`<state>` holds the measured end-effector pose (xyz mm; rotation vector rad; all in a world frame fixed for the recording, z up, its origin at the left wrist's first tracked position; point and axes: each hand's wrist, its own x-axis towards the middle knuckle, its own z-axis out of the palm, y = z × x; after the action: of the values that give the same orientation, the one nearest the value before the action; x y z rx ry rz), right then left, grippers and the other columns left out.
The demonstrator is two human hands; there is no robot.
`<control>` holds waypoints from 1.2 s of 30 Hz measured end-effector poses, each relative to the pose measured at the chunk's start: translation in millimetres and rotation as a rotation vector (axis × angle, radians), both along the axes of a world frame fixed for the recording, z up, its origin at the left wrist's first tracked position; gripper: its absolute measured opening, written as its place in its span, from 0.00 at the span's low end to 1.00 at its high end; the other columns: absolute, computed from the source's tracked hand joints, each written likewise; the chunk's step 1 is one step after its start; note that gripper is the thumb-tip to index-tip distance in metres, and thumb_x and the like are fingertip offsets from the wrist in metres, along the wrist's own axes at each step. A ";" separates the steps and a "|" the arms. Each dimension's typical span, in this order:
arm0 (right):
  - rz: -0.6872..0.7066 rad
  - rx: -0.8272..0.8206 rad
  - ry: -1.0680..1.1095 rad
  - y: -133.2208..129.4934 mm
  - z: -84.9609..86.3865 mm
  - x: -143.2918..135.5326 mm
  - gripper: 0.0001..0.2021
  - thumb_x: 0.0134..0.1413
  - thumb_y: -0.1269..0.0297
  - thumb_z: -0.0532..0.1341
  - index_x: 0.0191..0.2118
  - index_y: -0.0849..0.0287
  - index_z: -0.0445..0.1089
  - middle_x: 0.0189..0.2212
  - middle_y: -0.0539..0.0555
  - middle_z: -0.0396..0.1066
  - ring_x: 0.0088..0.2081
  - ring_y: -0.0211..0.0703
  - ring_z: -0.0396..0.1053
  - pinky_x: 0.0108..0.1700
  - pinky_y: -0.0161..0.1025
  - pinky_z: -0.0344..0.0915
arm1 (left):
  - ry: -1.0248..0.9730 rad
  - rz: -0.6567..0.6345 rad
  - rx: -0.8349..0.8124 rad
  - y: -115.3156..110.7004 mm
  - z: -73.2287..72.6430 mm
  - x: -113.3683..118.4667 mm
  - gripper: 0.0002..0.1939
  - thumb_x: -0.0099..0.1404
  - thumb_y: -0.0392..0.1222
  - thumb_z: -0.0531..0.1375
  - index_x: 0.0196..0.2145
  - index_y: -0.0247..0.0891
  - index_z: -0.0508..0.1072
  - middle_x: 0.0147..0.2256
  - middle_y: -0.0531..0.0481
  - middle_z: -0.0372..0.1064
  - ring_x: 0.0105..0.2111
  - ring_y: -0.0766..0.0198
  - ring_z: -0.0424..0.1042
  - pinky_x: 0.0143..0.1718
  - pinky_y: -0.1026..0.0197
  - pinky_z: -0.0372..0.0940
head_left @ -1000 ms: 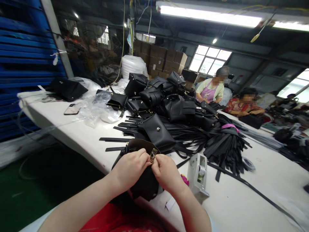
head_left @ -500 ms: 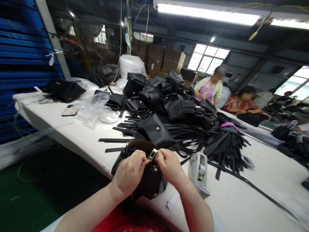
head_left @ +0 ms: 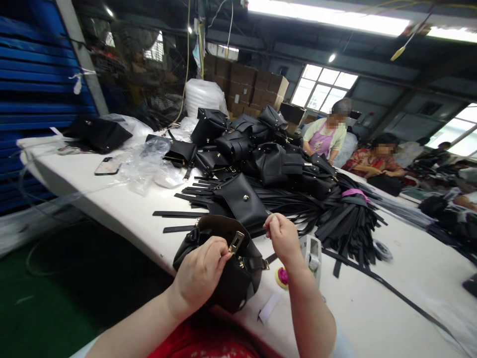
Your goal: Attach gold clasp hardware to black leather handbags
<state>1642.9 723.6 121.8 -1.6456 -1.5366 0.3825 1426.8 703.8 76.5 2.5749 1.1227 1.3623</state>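
Note:
A black handbag (head_left: pixel 233 286) stands with its top open at the table's near edge, its brown inner side showing. My left hand (head_left: pixel 201 273) is closed, its thumb and forefinger pinching the lower end of the bag's metal clasp plate (head_left: pixel 237 241). Apart from the bag, up and to the right, my right hand (head_left: pixel 283 239) is held in the air with thumb and forefinger pressed together; anything between them is too small to make out. Below the clasp, gold-coloured hardware shows on the bag's front. Just beyond lies another black bag (head_left: pixel 242 199) with a metal stud.
Behind are a heap of black bags (head_left: pixel 242 144) and bundled black straps (head_left: pixel 346 228). A tape dispenser (head_left: pixel 315 251) and a yellow-rimmed roll (head_left: pixel 282 277) sit by my right forearm. A phone (head_left: pixel 108 166) and plastic wrap (head_left: pixel 145 166) lie left. Two people (head_left: pixel 326 134) work across the table.
My right hand has left the clasp and moved up and to the right, fingers still pinched. My left hand stays at the clasp plate. The yellow-rimmed roll has come into view.

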 end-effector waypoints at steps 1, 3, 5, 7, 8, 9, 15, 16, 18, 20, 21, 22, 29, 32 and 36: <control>0.014 -0.005 0.035 -2.0 0.6 3.0 0.17 0.62 0.60 0.47 0.28 0.60 0.68 0.24 0.51 0.69 0.24 0.36 0.64 0.30 0.35 0.58 | -0.018 -0.005 -0.025 1.2 -1.1 -0.7 0.05 0.70 0.35 0.50 0.34 0.39 0.61 0.33 0.50 0.67 0.31 0.65 0.69 0.33 0.62 0.65; 0.116 -0.056 0.101 -7.9 0.3 4.2 0.17 0.62 0.59 0.49 0.31 0.61 0.70 0.27 0.51 0.71 0.24 0.35 0.65 0.28 0.33 0.60 | -0.058 -0.016 -0.077 3.9 -2.7 -1.1 0.05 0.70 0.35 0.50 0.34 0.38 0.61 0.33 0.50 0.67 0.32 0.65 0.68 0.35 0.61 0.65; 0.239 -0.165 0.197 -14.5 -2.0 -1.5 0.15 0.60 0.59 0.51 0.35 0.61 0.72 0.30 0.52 0.72 0.24 0.33 0.65 0.27 0.32 0.61 | -0.088 -0.026 -0.121 6.2 -2.9 -0.3 0.05 0.70 0.35 0.50 0.34 0.38 0.62 0.33 0.49 0.67 0.33 0.64 0.67 0.36 0.61 0.65; 0.343 -0.300 0.324 -19.2 -5.4 -11.5 0.15 0.59 0.58 0.53 0.38 0.62 0.73 0.30 0.52 0.72 0.22 0.31 0.64 0.24 0.30 0.59 | -0.094 -0.038 -0.131 7.2 -1.7 1.4 0.06 0.70 0.35 0.50 0.34 0.38 0.62 0.33 0.49 0.66 0.33 0.64 0.67 0.36 0.60 0.65; 0.386 -0.354 0.382 -20.3 -7.0 -17.1 0.16 0.59 0.56 0.54 0.38 0.62 0.72 0.30 0.52 0.72 0.21 0.30 0.62 0.22 0.29 0.57 | -0.087 -0.042 -0.124 6.9 -0.8 2.3 0.06 0.70 0.35 0.50 0.34 0.38 0.62 0.33 0.49 0.66 0.33 0.64 0.67 0.36 0.60 0.65; 0.421 -0.390 0.431 -20.7 -8.5 -22.6 0.17 0.59 0.54 0.54 0.37 0.63 0.72 0.28 0.52 0.71 0.20 0.29 0.61 0.21 0.29 0.55 | -0.074 -0.044 -0.108 6.3 0.3 3.3 0.06 0.70 0.35 0.50 0.33 0.38 0.62 0.33 0.49 0.66 0.33 0.64 0.67 0.36 0.61 0.65; 0.461 -0.390 0.581 -15.2 -11.0 -46.4 0.19 0.54 0.49 0.59 0.33 0.64 0.71 0.18 0.45 0.60 0.17 0.27 0.55 0.18 0.28 0.49 | 0.057 0.031 0.113 -2.2 4.9 7.2 0.03 0.68 0.33 0.53 0.35 0.38 0.62 0.38 0.47 0.68 0.32 0.64 0.70 0.32 0.61 0.65; 0.464 -0.404 0.626 -14.5 -11.0 -48.8 0.20 0.53 0.47 0.60 0.34 0.64 0.71 0.17 0.45 0.58 0.17 0.27 0.53 0.18 0.28 0.48 | 0.082 0.043 0.147 -3.1 5.0 7.4 0.03 0.68 0.33 0.54 0.35 0.38 0.62 0.38 0.47 0.68 0.31 0.63 0.70 0.31 0.61 0.65; 0.451 -0.429 0.710 -13.7 -11.3 -52.8 0.23 0.51 0.45 0.61 0.34 0.64 0.72 0.15 0.44 0.57 0.15 0.27 0.52 0.17 0.28 0.45 | 0.122 0.057 0.185 -3.8 4.9 7.7 0.04 0.67 0.33 0.55 0.35 0.38 0.62 0.37 0.47 0.68 0.31 0.62 0.70 0.30 0.60 0.66; 0.413 -0.427 0.748 -13.7 -11.7 -55.5 0.23 0.50 0.44 0.62 0.33 0.64 0.71 0.15 0.44 0.58 0.15 0.27 0.52 0.16 0.29 0.45 | 0.147 0.051 0.194 -3.5 4.8 7.8 0.04 0.67 0.33 0.55 0.36 0.38 0.62 0.35 0.47 0.68 0.30 0.61 0.70 0.30 0.60 0.66; 0.398 -0.417 0.751 -13.9 -12.0 -56.4 0.23 0.50 0.44 0.62 0.33 0.64 0.71 0.15 0.44 0.59 0.14 0.27 0.52 0.16 0.29 0.45 | 0.150 0.041 0.191 -3.5 5.0 7.8 0.04 0.67 0.33 0.55 0.36 0.38 0.61 0.35 0.47 0.68 0.30 0.61 0.70 0.30 0.59 0.66; 0.390 -0.409 0.748 -14.2 -12.2 -56.9 0.23 0.50 0.44 0.62 0.33 0.64 0.71 0.15 0.44 0.59 0.14 0.27 0.53 0.16 0.28 0.45 | 0.145 0.031 0.187 -3.9 5.5 7.6 0.04 0.67 0.33 0.55 0.36 0.38 0.61 0.35 0.47 0.68 0.31 0.61 0.70 0.30 0.60 0.67; 0.260 -0.358 0.749 -15.3 -13.9 -51.4 0.23 0.49 0.45 0.62 0.34 0.65 0.72 0.15 0.44 0.59 0.13 0.27 0.54 0.15 0.28 0.44 | -0.122 -0.088 0.084 -16.0 16.7 0.1 0.06 0.67 0.29 0.52 0.35 0.38 0.60 0.33 0.48 0.64 0.33 0.67 0.67 0.35 0.65 0.65; 0.257 -0.355 0.749 -18.4 -13.3 -48.6 0.23 0.50 0.45 0.61 0.35 0.65 0.72 0.16 0.45 0.60 0.13 0.27 0.54 0.16 0.28 0.46 | -0.220 -0.054 -0.033 -11.3 20.6 -6.5 0.07 0.68 0.29 0.51 0.33 0.38 0.61 0.35 0.49 0.65 0.37 0.68 0.67 0.40 0.65 0.64; 0.341 -0.342 0.666 -22.4 -14.5 -49.4 0.21 0.54 0.48 0.60 0.36 0.64 0.73 0.16 0.45 0.59 0.15 0.28 0.55 0.17 0.28 0.48 | -0.328 -0.016 -0.323 4.2 24.9 -15.4 0.07 0.70 0.38 0.52 0.33 0.38 0.65 0.34 0.51 0.69 0.35 0.69 0.70 0.39 0.65 0.65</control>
<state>1593.6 701.2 107.3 -1.2863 -1.2622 1.2942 1411.4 708.0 101.5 2.0464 1.1488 1.3980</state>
